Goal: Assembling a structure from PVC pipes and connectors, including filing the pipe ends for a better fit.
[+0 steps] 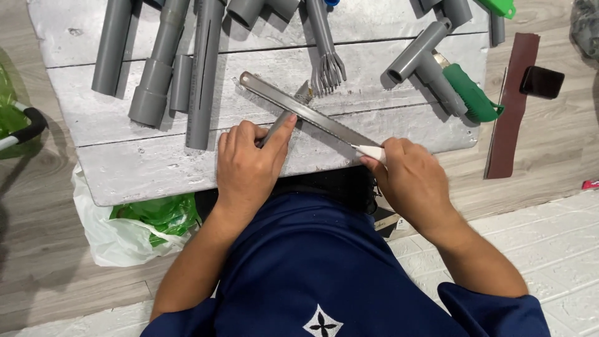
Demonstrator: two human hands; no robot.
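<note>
While my left hand [249, 165] pins a thin grey pipe [279, 125] to the white surface [156, 168], I saw across it.
My right hand [409, 178] is clenched on the white handle of the saw blade [306, 109], which lies across the pipe just beyond my left hand so the pipe cannot roll.

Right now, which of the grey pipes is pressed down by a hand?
The thin grey pipe under the left hand, crossed by the saw blade. The other pipes lie untouched farther up the board.
</note>
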